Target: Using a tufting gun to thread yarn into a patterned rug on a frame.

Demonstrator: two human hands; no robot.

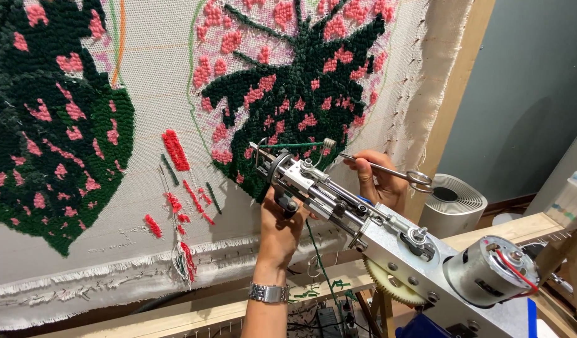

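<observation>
The left hand (282,228) is closed round the front grip of the tufting gun (369,228), its needle end just above the fingers, against the cloth (147,100). The right hand (376,181) pinches thin scissors (388,170) at the green yarn (294,145). The gun looks heavy and rigid, metal with a motor behind — best held by its grips; the yarn is soft and limp.

1. Tufting gun (388,241): bare, shiny metal; cog of cream plastic.
2. Cloth (144,206): coarse woven fabric, frayed edges; tufts looked rough, matt.
3. Frame (194,313): pale unpainted wood.
4. Scissors (388,170): polished steel.
</observation>
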